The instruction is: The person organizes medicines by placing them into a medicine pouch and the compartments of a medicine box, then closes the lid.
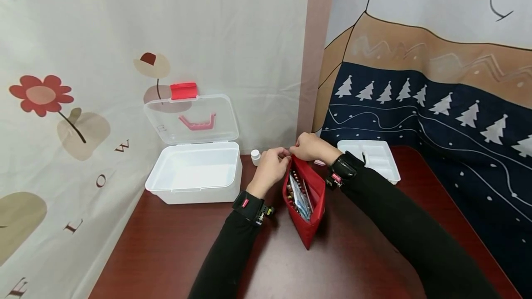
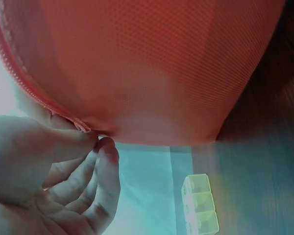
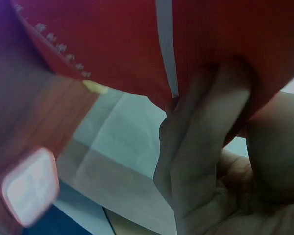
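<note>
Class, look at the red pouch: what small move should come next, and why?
Probably, the left hand should start zipping the red pouch shut while the right hand steadies its far end: the pouch gapes, its contents show, and both hands pinch that end by the zip.

Red pouch (image 1: 317,190), white box (image 1: 195,196)

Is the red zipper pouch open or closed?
Open. In the head view, the red zipper pouch has its sides parted, and its contents show between them.
</note>
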`<state>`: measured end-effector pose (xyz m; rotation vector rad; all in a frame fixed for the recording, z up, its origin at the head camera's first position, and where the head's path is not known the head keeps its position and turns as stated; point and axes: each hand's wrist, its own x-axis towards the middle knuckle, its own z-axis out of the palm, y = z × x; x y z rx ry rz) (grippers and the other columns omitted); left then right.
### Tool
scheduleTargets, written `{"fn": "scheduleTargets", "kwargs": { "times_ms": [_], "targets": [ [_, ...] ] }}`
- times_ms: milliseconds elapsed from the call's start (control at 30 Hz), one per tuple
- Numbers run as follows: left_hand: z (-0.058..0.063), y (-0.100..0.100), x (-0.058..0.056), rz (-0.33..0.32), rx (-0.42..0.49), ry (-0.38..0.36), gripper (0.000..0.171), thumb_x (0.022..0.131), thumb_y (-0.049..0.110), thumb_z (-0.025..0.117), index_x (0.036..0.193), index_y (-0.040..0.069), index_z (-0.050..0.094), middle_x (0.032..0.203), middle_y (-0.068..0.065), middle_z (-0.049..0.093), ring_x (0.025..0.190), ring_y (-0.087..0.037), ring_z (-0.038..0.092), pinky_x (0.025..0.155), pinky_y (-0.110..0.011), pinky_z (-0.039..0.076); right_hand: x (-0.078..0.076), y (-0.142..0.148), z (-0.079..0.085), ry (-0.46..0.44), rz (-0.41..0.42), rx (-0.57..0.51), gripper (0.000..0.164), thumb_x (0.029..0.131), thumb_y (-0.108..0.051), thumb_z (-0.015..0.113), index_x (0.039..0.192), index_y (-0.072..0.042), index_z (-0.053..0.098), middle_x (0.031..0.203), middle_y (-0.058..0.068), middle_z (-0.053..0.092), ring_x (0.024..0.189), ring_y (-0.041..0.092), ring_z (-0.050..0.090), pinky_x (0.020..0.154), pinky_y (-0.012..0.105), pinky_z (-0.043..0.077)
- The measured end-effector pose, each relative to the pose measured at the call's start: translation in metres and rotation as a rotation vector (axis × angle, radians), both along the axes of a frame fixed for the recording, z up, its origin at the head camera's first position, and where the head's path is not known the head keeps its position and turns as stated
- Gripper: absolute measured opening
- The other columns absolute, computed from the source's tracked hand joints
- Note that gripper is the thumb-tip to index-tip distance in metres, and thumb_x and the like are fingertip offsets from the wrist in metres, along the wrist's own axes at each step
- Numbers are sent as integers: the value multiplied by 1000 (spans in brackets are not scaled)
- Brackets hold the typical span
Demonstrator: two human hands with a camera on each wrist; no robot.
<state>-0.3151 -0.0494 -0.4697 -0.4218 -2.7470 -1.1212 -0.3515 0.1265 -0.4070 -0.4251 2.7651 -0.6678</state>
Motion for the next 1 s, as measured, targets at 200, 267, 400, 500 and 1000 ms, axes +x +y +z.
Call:
{"fn": "scheduleTargets", "kwargs": {
  "times_ms": [200, 267, 400, 500, 1000],
  "targets": [
    [4, -1, 5, -38, -165, 106, 14, 108, 15, 68, 111, 10, 81, 109, -7, 84, 98, -24, 80, 86, -39, 63, -4, -1, -6, -24, -30, -53, 48, 106, -23, 59, 58, -18, 61, 55, -5, 57, 48, 11, 65, 51, 23, 52],
    [6, -1, 7, -60, -223, 145, 14, 108, 14, 68, 112, 9, 81, 111, -7, 84, 102, -25, 80, 88, -41, 64, -4, 0, -7, -14, -53, -58, 51, 105, -23, 61, 54, -19, 58, 53, -6, 56, 47, 11, 66, 50, 23, 51],
    [11, -1, 13, -76, -274, 180, 15, 107, 11, 67, 111, 10, 81, 110, -6, 84, 103, -26, 81, 89, -42, 64, -2, 0, -8, 19, -78, -66, 52, 103, -23, 62, 51, -20, 55, 50, -7, 53, 47, 11, 64, 49, 23, 50],
    [13, -1, 18, -89, -295, 175, 17, 107, 10, 66, 111, 10, 82, 109, -5, 84, 102, -25, 81, 88, -42, 64, -2, 0, -8, 41, -93, -68, 52, 102, -22, 62, 51, -20, 54, 49, -7, 52, 47, 10, 61, 50, 24, 48],
    [18, -2, 45, -184, -349, 176, 16, 106, 10, 68, 104, 12, 83, 100, -1, 82, 100, -20, 75, 91, -38, 61, -13, 1, -7, 60, -149, -7, 48, 101, -16, 58, 53, -16, 58, 53, 0, 61, 44, 12, 67, 44, 21, 48]
  ]
}}
